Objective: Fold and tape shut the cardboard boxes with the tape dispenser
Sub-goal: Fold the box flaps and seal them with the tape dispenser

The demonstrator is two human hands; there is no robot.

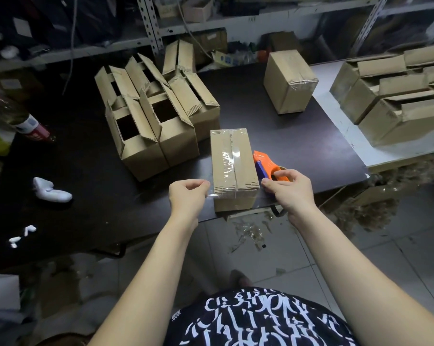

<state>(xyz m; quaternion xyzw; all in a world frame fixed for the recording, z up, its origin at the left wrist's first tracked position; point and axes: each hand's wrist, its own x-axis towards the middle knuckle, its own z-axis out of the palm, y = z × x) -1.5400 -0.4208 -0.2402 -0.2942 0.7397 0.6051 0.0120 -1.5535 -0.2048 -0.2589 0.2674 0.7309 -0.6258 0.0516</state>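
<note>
**Taped box lies lengthwise at the near edge**

The cardboard box lies on the dark surface, its long axis running away from the person. The left hand pinches a clear tape strip at the box's near left corner. The right hand grips the orange tape dispenser just beside the box's right side.

A dark counter fills the middle of the room. Behind it stands a grey metal shelving rack with perforated uprights, its shelves crowded with dim clutter. Along the counter's right side lies a white board, paler than everything around it. Below the counter's near edge runs a light tiled floor, strewn with scraps of clear tape. To the right of the counter a heap of brownish litter covers the tiles. A soft glare shows on the counter's right half, while its left end sits in shadow.
</note>
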